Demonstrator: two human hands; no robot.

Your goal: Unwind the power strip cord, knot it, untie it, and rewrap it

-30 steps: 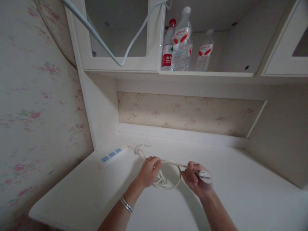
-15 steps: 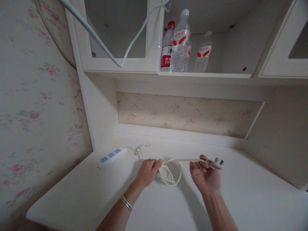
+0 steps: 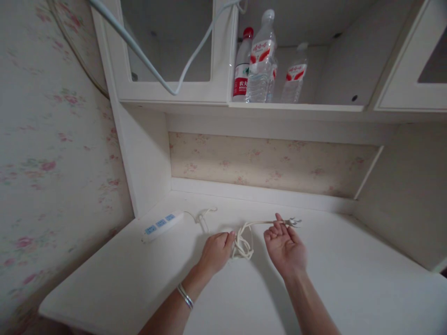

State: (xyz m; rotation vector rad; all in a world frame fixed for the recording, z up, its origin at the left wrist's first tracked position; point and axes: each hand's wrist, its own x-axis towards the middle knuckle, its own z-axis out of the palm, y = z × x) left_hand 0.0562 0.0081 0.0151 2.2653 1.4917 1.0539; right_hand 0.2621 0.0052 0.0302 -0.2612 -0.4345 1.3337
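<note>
Inward comes the white, metal-pronged plug, just past the palm-up right hand; whether it grips, can't tell. Left hand clenches the cream, cord-thin cable, looped beside its thumb. Bundling, seemingly; next wrap wants that hold firm.

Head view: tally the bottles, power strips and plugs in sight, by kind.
Bottles: 4, one mostly hidden behind another
Power strip: 1
Plug: 1
Total: 6
</note>
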